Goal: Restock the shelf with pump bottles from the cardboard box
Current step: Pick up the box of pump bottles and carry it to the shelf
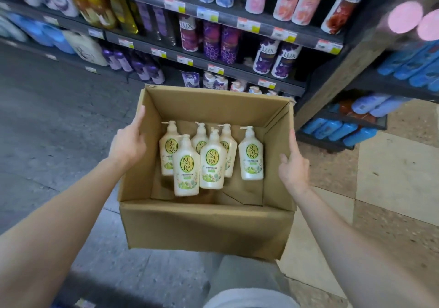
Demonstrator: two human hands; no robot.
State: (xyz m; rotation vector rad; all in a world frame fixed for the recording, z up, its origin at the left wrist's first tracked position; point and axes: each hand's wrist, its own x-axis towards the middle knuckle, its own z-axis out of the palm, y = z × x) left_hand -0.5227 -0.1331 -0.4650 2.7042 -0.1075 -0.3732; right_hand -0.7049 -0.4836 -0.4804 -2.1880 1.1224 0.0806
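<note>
An open brown cardboard box (pixel 206 227) sits in front of me, held between both hands above the floor. Inside stand several cream pump bottles (pixel 186 172) with green KUYURA labels, one apart at the right (pixel 251 158). My left hand (pixel 129 142) presses flat against the box's left wall, fingers along the rim. My right hand (pixel 293 165) grips the right wall, thumb over the edge. The dark shelf (pixel 240 73) rises just beyond the box.
The shelf rows hold purple, pink and white LUX bottles (pixel 263 57) with price tags on the rails. Blue bottles (pixel 339 129) fill an end rack at right. Grey floor lies at left, tan tiles at right. My leg (pixel 242 281) is below the box.
</note>
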